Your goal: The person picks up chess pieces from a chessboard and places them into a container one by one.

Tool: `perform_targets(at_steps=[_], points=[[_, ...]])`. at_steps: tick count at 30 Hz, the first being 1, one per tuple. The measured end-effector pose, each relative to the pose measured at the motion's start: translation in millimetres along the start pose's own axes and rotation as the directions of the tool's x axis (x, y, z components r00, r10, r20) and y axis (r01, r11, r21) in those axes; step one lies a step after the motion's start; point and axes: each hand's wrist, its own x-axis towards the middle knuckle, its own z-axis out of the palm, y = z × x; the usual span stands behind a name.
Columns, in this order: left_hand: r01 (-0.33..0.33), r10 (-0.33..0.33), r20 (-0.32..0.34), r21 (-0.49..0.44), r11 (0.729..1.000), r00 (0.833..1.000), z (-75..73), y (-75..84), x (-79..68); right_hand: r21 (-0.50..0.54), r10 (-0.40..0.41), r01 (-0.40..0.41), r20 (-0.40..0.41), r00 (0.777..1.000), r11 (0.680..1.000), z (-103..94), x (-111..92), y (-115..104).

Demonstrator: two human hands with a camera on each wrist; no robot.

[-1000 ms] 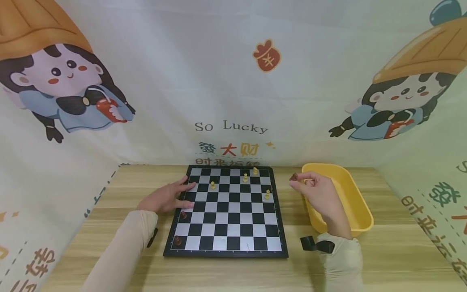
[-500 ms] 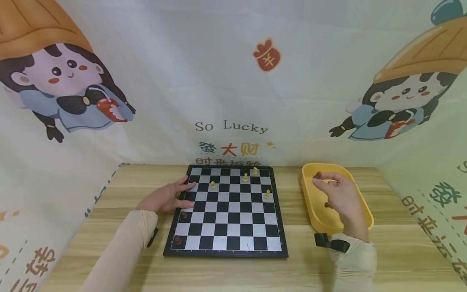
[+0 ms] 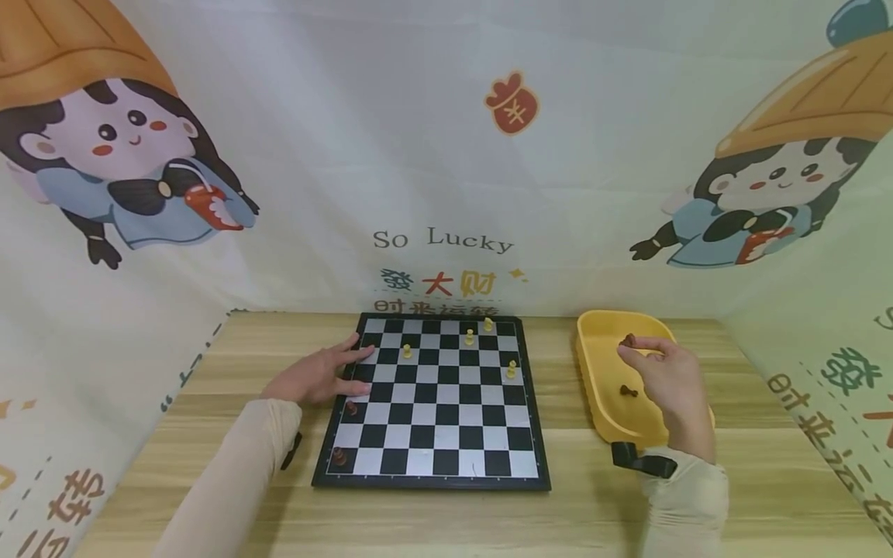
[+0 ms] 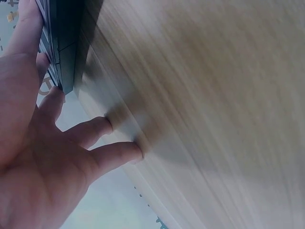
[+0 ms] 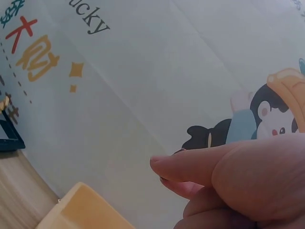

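Over the yellow tray (image 3: 593,387), my right hand (image 3: 670,380) pinches a dark brown chess piece (image 3: 629,341) between thumb and index finger. In the right wrist view the fingers mostly hide that piece. Another brown chess piece (image 3: 629,391) lies on its side in the tray. My left hand (image 3: 317,375) rests with spread fingers on the left edge of the chessboard (image 3: 446,417); the left wrist view shows lower fingers (image 4: 119,155) reaching down to the table. Two brown pieces stand on the board's left column, a nearer one (image 3: 339,457) and a farther one (image 3: 352,408).
Several pale yellow pieces stand on the board's far half, among them a pawn (image 3: 408,351) and one near the right edge (image 3: 512,370). A wooden table (image 3: 565,496) carries board and tray. A printed cloth (image 3: 446,155) hangs behind and at both sides.
My right hand has moved right with the brown piece, from between board and tray to over the tray. The piece lying in the tray has come into view. My left hand has stayed put.
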Motion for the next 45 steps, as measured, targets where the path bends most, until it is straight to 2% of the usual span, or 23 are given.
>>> perform_targets(at_steps=[17,29,37,45], points=[[0.005,-0.005,-0.001,-0.015,1.000,1.000,4.0,-0.9,0.7,-0.112,0.024,-0.031,-0.062,0.998,0.993,2.0,-1.8,2.7],[-0.023,0.023,-0.002,-0.011,1.000,1.000,3.6,1.7,2.5,-0.124,0.012,-0.016,-0.033,0.999,0.992,7.7,-2.5,-3.1],[-0.005,0.005,0.007,-0.017,1.000,1.000,1.5,1.7,2.4,-0.065,-0.034,0.033,-0.003,0.999,0.997,27.8,-5.7,-11.5],[0.014,-0.014,0.007,-0.025,1.000,1.000,-1.2,-0.6,1.0,-0.101,-0.118,0.119,0.020,0.993,0.988,61.6,-3.2,-24.8]])
